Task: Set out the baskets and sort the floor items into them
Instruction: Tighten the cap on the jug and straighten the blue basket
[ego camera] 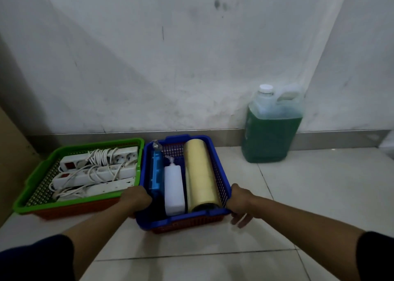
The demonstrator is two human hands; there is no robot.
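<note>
Gripping the blue basket (221, 187) at both near corners, the left hand (136, 198) curls over the left rim while the right hand (239, 204) grips the right one, fingers hooked beneath, probably to square it on the tiled floor beside the green basket (32, 206). Its lattice plastic walls hold a glossy yellowish roll (199, 178), a white bottle (173, 190) and a blue plastic piece (156, 174). Each basket seems nested in a red one. Corded power strips (100, 170) fill the green basket. A green-liquid jug (270, 129) stands at the wall, unsorted.
</note>
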